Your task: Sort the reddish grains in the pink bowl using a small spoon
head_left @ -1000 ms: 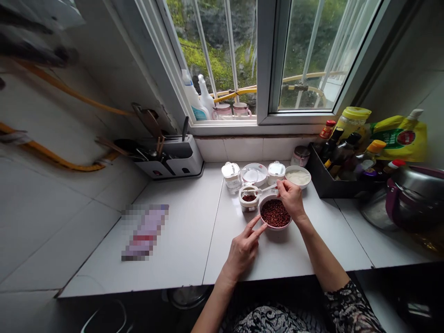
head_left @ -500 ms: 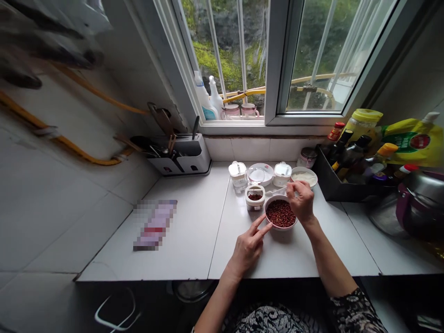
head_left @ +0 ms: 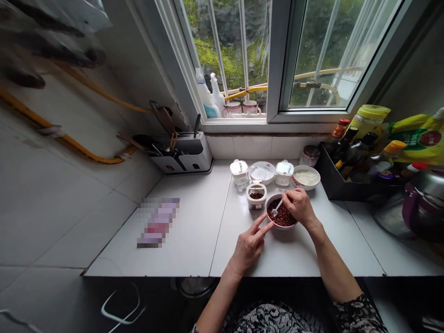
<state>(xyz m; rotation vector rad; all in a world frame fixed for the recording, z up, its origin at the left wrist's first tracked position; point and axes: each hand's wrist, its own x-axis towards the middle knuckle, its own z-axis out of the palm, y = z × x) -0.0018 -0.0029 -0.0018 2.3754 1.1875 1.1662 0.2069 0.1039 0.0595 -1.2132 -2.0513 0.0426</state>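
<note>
A small white spoon (head_left: 275,212) is pinched in my right hand (head_left: 299,206), its bowl end down at the dark red grains (head_left: 285,216) in a round bowl (head_left: 281,227). My left hand (head_left: 248,247) rests on the counter with fingers apart, two fingertips touching the bowl's left rim. Just behind and left of that bowl stands an open clear jar (head_left: 256,196) with some of the same red grains inside. Behind it are two lidded white jars (head_left: 239,172) (head_left: 284,172), a pale plate (head_left: 265,170) and a bowl of white contents (head_left: 305,177).
At the right stands a dark box (head_left: 342,186) of sauce bottles, with a metal pot (head_left: 425,199) before it. A utensil holder (head_left: 190,155) stands at the back left. A blurred purple item (head_left: 159,223) lies on the left counter (head_left: 194,231). Behind is a barred window.
My right hand has brought the spoon from above the open jar's side down into the bowl of red grains. My left hand keeps its place at the rim. The view has shifted slightly.
</note>
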